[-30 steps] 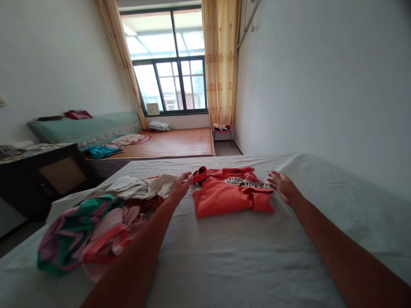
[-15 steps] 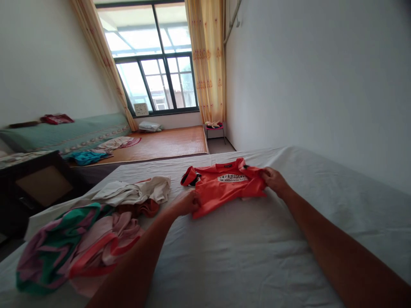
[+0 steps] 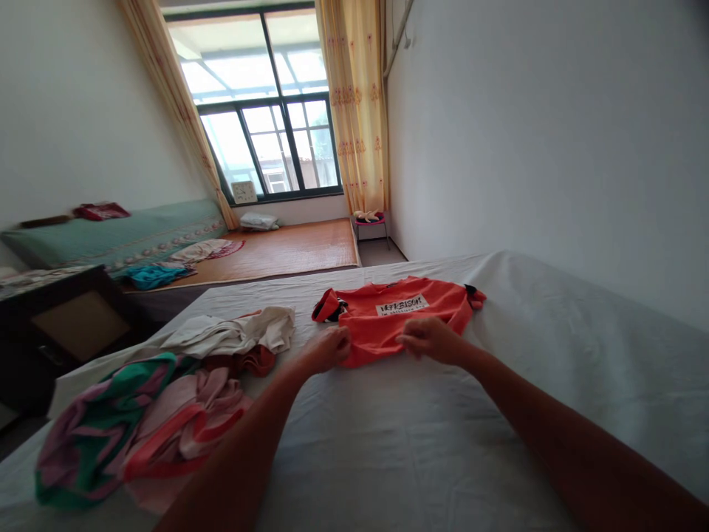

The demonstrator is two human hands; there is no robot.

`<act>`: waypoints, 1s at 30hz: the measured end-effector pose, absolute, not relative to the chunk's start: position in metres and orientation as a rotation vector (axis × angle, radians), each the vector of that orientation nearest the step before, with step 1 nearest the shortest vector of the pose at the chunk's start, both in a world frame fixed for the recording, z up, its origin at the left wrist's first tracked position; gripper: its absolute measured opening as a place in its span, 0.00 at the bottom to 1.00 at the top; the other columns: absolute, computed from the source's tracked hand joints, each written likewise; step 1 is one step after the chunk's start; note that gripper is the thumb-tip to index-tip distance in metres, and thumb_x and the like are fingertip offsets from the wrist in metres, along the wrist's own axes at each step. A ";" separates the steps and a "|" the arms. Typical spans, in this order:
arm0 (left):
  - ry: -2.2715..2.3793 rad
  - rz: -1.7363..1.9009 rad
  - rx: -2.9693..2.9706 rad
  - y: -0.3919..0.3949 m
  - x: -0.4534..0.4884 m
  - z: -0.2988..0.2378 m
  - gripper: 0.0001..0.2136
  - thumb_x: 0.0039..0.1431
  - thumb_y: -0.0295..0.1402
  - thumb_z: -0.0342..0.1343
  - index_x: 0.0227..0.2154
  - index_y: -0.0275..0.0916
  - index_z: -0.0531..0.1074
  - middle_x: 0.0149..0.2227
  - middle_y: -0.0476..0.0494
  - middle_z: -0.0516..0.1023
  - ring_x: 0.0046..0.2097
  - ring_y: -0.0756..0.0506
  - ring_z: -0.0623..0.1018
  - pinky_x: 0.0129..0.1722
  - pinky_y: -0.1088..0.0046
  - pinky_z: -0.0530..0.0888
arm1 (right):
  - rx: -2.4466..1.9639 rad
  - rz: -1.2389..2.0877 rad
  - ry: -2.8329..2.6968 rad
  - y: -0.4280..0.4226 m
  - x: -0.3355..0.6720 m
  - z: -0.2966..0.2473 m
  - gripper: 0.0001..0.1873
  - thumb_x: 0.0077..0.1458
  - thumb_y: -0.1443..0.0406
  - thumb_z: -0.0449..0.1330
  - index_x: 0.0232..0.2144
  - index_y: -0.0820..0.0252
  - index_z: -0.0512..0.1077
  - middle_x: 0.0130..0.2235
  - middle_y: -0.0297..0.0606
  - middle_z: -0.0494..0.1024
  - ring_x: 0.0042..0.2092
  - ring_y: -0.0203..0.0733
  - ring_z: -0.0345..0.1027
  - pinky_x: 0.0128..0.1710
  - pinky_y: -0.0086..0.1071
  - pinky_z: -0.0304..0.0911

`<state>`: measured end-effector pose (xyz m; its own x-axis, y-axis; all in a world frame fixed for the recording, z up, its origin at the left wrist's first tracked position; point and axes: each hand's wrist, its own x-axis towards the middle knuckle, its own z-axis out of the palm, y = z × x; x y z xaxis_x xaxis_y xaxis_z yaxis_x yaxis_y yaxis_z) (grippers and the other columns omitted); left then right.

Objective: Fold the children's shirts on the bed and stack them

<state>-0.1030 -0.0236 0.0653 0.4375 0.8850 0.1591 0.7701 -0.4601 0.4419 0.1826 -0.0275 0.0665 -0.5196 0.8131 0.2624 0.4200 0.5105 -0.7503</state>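
An orange T-shirt [image 3: 382, 336] lies on the bed, its collar toward the far side and a white printed label across its chest. Its sleeves show dark patches at the cuffs. My left hand [image 3: 331, 349] is closed on the shirt's lower left edge, fingers pinched together. At the lower hem, right of the middle, my right hand [image 3: 435, 340] is closed with curled fingers against the fabric; its fingertips are slightly blurred.
Left of the shirt lies a heap of clothes: a white garment [image 3: 221, 332], a green and purple one [image 3: 94, 436] and a pink one [image 3: 182, 428]. A pale sheet [image 3: 443, 443] covers the bed. A dark cabinet [image 3: 72, 325] stands left, a wall [image 3: 543, 148] right.
My right hand has let go of the shirt's right sleeve and moved left and nearer to the lower hem. The right side now lies flatter, with the sleeve spread out. My left hand stays at its edge.
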 end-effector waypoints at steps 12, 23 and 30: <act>0.840 1.058 1.777 -0.057 -0.044 0.104 0.16 0.58 0.45 0.54 0.38 0.36 0.71 0.41 0.41 0.76 0.45 0.44 0.75 0.44 0.69 0.72 | -0.980 0.698 -1.775 -0.046 0.155 0.063 0.18 0.53 0.64 0.53 0.47 0.58 0.70 0.44 0.42 0.77 0.47 0.49 0.70 0.51 0.45 0.62; 1.693 0.586 2.387 -0.029 -0.088 0.044 0.11 0.54 0.33 0.52 0.40 0.45 0.73 0.42 0.43 0.76 0.48 0.41 0.74 0.47 0.64 0.68 | -1.100 0.712 -1.688 -0.032 0.224 0.135 0.21 0.51 0.59 0.55 0.46 0.58 0.72 0.36 0.37 0.79 0.35 0.43 0.71 0.33 0.32 0.66; 1.165 1.734 1.553 -0.018 -0.112 0.143 0.06 0.51 0.34 0.50 0.31 0.39 0.64 0.21 0.56 0.65 0.21 0.53 0.67 0.21 0.80 0.65 | -1.499 -0.126 -2.435 -0.037 0.293 0.223 0.05 0.42 0.62 0.65 0.25 0.56 0.75 0.26 0.33 0.78 0.30 0.41 0.70 0.29 0.31 0.59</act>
